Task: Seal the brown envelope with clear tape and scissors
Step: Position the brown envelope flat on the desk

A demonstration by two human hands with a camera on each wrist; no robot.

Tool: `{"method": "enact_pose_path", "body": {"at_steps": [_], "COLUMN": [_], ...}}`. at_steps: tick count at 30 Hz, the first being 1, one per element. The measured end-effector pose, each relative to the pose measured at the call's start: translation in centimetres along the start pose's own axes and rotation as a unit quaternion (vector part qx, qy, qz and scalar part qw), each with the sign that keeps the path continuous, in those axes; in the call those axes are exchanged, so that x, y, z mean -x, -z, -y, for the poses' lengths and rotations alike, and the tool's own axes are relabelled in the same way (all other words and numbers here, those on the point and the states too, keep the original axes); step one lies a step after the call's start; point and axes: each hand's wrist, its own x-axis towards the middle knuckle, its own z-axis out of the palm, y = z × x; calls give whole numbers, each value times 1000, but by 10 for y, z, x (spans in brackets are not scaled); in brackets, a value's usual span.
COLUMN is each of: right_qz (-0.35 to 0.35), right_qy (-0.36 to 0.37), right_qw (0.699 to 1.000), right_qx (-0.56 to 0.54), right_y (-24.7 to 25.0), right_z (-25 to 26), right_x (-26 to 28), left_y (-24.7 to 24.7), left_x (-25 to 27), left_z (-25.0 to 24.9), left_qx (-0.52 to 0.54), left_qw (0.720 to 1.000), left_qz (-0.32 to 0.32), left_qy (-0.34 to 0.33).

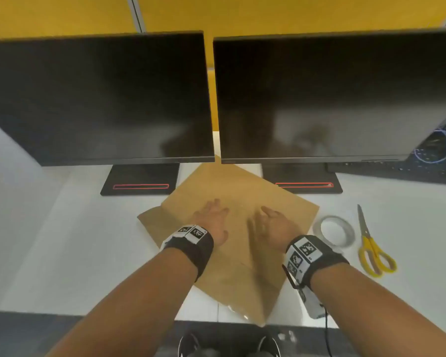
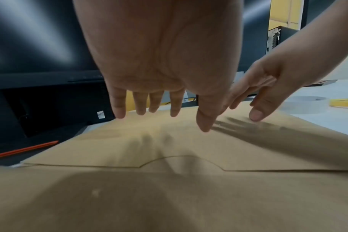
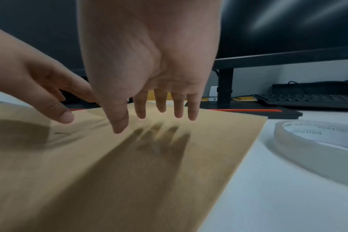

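Both hands are hovering flat over the brown envelope (image 1: 242,202) in the middle of the head view, the left hand (image 1: 213,220) to the left of the right hand (image 1: 273,225). Each one is spreading its fingers straight and loose, palm down, and neither is gripping anything. In the wrist views the fingertips (image 2: 119,114) of the left hand and the fingertips (image 3: 192,117) of the right are hanging just above the paper, casting shadows on it; whether any tip is actually touching is hard to tell through the blur. The envelope is lying askew on the white counter (image 1: 62,240), one corner reaching toward the gap between the two dark monitors (image 1: 98,99) in the upper half of the frame, another corner overhanging the counter's near edge at lower centre. The roll of clear tape (image 1: 335,230) is sitting just beside the envelope's right corner, and the yellow-handled scissors (image 1: 371,246) are lying to the right of the roll, blades pointing toward the top of the frame. A black keyboard (image 1: 397,172) is showing at the right edge.
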Motion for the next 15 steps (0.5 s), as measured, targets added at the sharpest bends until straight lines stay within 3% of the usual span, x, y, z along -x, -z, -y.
{"method": "enact_pose_path", "body": {"at_steps": [4, 8, 12, 15], "right_qz": [31, 10, 39, 16], "right_qy": [-2, -5, -1, 4], "right_qw": [999, 999, 998, 1000], "right_qx": [31, 41, 48, 9], "right_y": [-17, -28, -24, -26], "right_z": [9, 12, 9, 5], "right_x": [1, 1, -3, -3], "left_y": [-10, -16, -21, -27], "left_x": [2, 4, 5, 8], "left_z": [4, 10, 14, 14], "left_qx": [-12, -6, 7, 11], "left_qw": [998, 994, 994, 997], "left_qz": [67, 102, 106, 78], "left_qy": [19, 30, 31, 21]}}
